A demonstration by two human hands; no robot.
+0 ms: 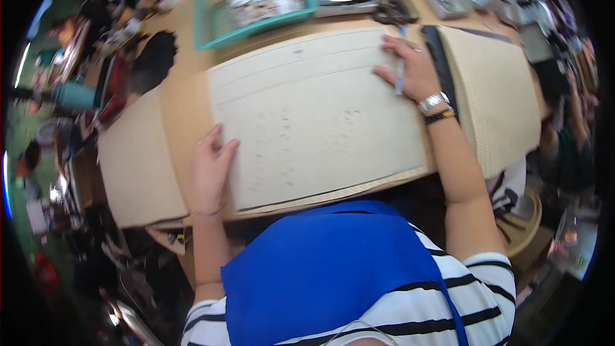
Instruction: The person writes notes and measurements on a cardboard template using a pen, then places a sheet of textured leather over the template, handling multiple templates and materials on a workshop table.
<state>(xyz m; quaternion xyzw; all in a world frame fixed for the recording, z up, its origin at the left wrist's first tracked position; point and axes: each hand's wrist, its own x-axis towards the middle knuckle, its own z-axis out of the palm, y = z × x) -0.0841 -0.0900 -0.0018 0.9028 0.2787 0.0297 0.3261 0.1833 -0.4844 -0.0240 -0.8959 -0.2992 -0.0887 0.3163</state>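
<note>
A large off-white paper sheet (312, 149) with ruled lines and faint marks lies on a cream textured sheet (384, 185), whose edge shows along the front. Beside the paper's left edge is my left hand (211, 168), thumb and fingers apart; its thumb tip reaches the paper. My right hand (411, 69) rests at the upper right of the paper, thumb and forefinger spread. A slim white-and-blue pen-like stick (399, 77) is tucked in that hand, partly hidden by the fingers. Blur hides exactly how the fingers bear on the paper.
A teal plastic basket (216, 41) of small pale pieces stands behind the paper. Near it is a white tray (343, 9) with dark items. More textured cream sheets (495, 96) lie at right, over a dark board. Another cream sheet (141, 163) lies left, near another person's dark-haired head (154, 60).
</note>
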